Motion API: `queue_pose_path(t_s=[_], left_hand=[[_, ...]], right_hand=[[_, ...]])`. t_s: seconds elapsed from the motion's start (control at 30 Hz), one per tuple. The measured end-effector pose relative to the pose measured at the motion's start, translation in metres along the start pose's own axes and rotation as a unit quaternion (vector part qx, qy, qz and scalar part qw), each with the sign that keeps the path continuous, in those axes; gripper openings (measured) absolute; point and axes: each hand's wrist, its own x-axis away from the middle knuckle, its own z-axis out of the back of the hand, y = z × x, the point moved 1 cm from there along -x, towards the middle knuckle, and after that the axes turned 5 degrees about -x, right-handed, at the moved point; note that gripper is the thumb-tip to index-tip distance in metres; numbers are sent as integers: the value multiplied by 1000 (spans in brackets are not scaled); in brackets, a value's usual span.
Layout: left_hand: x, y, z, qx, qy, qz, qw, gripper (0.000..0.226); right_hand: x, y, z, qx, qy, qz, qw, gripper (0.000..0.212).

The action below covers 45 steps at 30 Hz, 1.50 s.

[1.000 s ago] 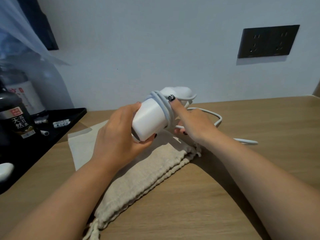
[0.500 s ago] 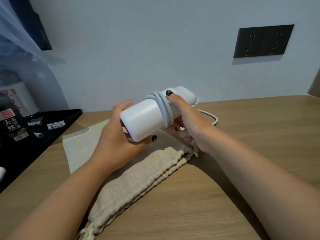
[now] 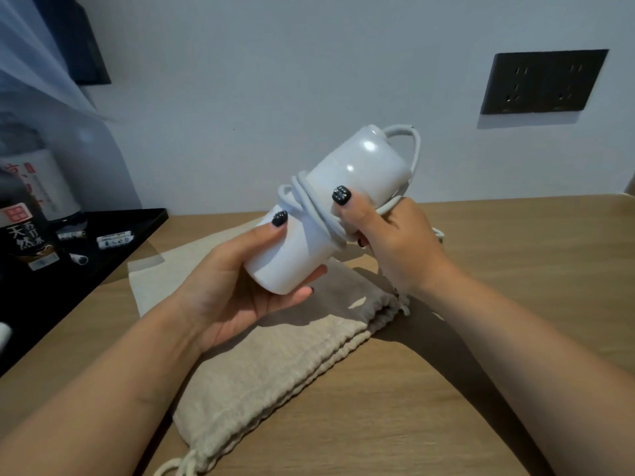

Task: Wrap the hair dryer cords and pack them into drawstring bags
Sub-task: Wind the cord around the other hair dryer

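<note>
A white hair dryer is held in the air above the wooden table, tilted with its far end up to the right. My left hand grips its near end from below. My right hand grips its middle, thumb pressing the white cord that loops around the body. One loop of cord arcs past the top end. Under the hands lie beige drawstring bags, stacked flat, with a knotted string at the near end.
A black tray at the left holds dark bottles and small white sachets. A dark wall socket panel is on the white wall at the right. The wooden table runs to the wall.
The hair dryer has been lifted and tilted from lying nearly level to pointing up-right. The slack cord that lay on the table to the right is now mostly drawn up around the dryer.
</note>
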Motion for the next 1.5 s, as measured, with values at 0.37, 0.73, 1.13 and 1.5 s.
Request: queue_pose_path(t_s=[0.37, 0.73, 1.13, 1.5], left_hand=[[-2, 1, -3, -185, 55, -113, 975, 57], [-6, 2, 4, -396, 221, -208, 866, 67], [-8, 1, 5, -513, 284, -268, 764, 49], [-9, 0, 8, -608, 227, -395, 650, 72]], right_hand=[[-1, -1, 2, 106, -40, -52, 992, 81], [-2, -1, -3, 110, -59, -152, 980, 61], [2, -2, -12, 48, -80, -292, 952, 70], [4, -5, -15, -165, -80, -359, 915, 69]])
